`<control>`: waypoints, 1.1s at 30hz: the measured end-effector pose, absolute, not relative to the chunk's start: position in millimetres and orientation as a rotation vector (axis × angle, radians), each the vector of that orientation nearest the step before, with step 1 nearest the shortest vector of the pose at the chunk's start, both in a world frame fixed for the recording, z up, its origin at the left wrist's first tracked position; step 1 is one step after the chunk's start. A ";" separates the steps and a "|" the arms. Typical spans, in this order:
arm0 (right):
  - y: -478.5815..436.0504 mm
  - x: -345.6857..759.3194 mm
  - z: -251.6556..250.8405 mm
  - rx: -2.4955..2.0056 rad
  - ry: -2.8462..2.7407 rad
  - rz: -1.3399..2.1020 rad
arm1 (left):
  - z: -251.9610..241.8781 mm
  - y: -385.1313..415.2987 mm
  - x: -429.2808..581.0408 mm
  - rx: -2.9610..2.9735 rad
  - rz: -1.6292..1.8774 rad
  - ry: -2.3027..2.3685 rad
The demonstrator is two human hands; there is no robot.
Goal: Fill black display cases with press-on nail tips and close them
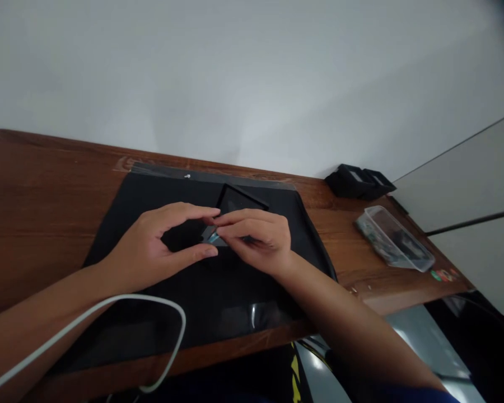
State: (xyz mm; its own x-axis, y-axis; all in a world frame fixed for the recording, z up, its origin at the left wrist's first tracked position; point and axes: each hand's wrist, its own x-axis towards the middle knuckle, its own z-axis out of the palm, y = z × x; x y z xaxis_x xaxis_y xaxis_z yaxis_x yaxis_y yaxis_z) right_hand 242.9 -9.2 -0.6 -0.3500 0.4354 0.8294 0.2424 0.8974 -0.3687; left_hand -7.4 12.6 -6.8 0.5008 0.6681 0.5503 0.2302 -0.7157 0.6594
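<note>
One white cable (147, 297) loops nearest, over a black mat (218, 302). Beyond it, the left hand (163, 235) curves its thumb and index finger wide apart around one small bluish piece (214, 237); whether they grip anything, I cannot tell. The right hand's (260, 235) fingertips pinch that piece above the mat. Farther lie one clear box (424, 262), one black tray (247, 194) and two black bins (350, 182).

Beneath the grip, a smooth, faintly glossy mat (218, 308), perhaps rubber; left of the grip, a wood-grained table (46, 196); right of it, a clear plastic box (409, 260).
</note>
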 end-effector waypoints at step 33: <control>-29.1 232.7 -18.5 -0.761 -1.732 0.479 | -12.0 9.0 2.5 1.756 1.040 0.826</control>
